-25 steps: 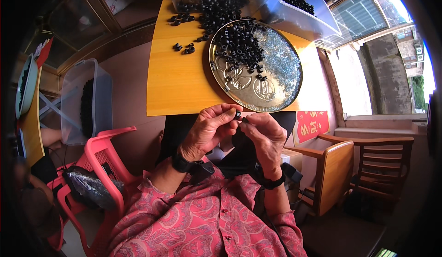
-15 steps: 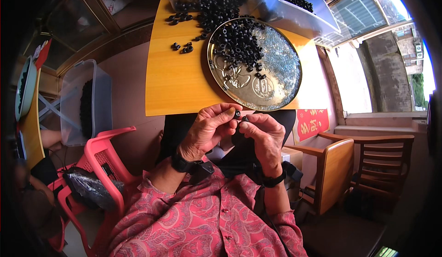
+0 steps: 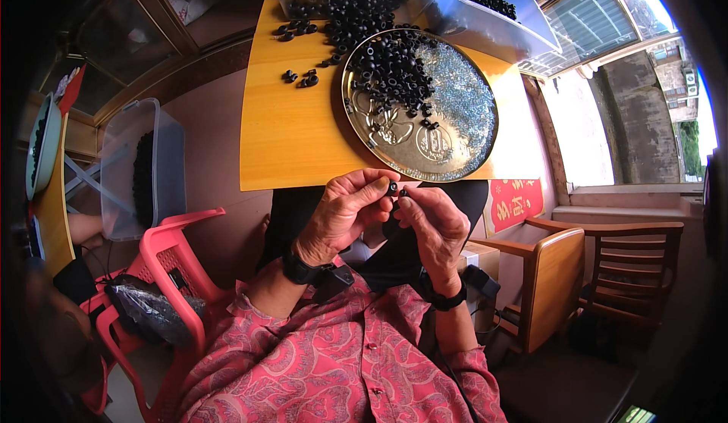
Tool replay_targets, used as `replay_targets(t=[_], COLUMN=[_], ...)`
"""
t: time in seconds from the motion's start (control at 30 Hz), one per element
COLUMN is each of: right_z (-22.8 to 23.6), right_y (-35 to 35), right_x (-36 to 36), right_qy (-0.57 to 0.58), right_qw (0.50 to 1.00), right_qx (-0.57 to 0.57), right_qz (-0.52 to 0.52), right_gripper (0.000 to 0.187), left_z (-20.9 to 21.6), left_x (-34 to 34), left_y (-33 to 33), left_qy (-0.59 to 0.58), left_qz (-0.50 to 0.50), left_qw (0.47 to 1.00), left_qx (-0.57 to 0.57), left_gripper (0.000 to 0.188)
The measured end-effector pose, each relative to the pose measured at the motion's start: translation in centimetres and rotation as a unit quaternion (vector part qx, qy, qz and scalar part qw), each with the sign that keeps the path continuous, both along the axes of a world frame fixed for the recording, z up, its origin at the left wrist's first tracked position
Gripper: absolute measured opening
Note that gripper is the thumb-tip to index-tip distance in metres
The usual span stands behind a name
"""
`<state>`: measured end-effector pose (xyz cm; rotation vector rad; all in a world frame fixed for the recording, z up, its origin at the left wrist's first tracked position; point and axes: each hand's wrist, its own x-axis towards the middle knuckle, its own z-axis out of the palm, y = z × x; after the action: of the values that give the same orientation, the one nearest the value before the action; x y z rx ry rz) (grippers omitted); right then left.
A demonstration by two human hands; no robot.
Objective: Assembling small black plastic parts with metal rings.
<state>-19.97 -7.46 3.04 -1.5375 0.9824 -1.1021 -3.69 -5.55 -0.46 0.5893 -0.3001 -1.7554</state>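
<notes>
two small pieces meet the fingertips just in front of the table edge: a black ring [image 3: 393, 188] and, at its four o'clock, a tiny dark bit [image 3: 403, 193]; whether they touch, i cannot tell. the left hand [image 3: 339, 217], at the ring's eight o'clock, is narrow, pinching the black ring between thumb and finger. the right hand [image 3: 437, 224], between four and five o'clock, pinches the dark bit the same way. each wrist wears a black band.

at twelve to one o'clock from the hands, a round gold plate [image 3: 406, 161] rests on the yellow table [image 3: 288, 139]. loose black pieces [image 3: 390, 70] cover it from ten to twelve o'clock, and shiny clear bits [image 3: 464, 101] spread from twelve to four. a black heap [image 3: 356, 17] lies at the plate's eleven o'clock, a clear bin [image 3: 535, 32] at its one.

farther from the hands, a red plastic chair [image 3: 155, 252] stands at eight o'clock, a clear tub [image 3: 171, 169] at nine, a red paper [image 3: 516, 202] at three and a wooden chair [image 3: 557, 290] at four.
</notes>
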Motion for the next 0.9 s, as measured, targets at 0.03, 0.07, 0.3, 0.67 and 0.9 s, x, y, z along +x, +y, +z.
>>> replay_targets(t=[0.03, 0.07, 0.3, 0.67, 0.9], right_z=[0.11, 0.23, 0.24, 0.51, 0.25], right_y=[-0.02, -0.04, -0.29, -0.38, -0.44], right_x=[0.04, 0.08, -0.17, -0.33, -0.29], right_qy=[0.0, 0.006, 0.112, 0.152, 0.139], right_qw=[1.0, 1.0, 0.991, 0.985, 0.987], right_qx=[0.0, -0.01, -0.073, -0.086, -0.081], right_qz=[0.0, 0.002, -0.01, -0.003, -0.003], right_gripper=[0.015, 0.015, 0.019, 0.021, 0.02], left_z=[0.05, 0.13, -0.17, 0.22, 0.17], left_x=[-0.02, -0.03, -0.06, -0.01, -0.05], left_y=[0.0, 0.01, 0.1, 0.22, 0.19], left_qy=[0.0, -0.007, -0.024, -0.054, -0.057], left_qz=[0.0, 0.003, 0.009, 0.012, 0.016], left_qw=[1.0, 1.0, 1.0, 0.998, 0.998], left_qx=[0.0, -0.002, -0.015, -0.011, -0.013], left_gripper=[0.023, 0.023, 0.022, 0.022, 0.023])
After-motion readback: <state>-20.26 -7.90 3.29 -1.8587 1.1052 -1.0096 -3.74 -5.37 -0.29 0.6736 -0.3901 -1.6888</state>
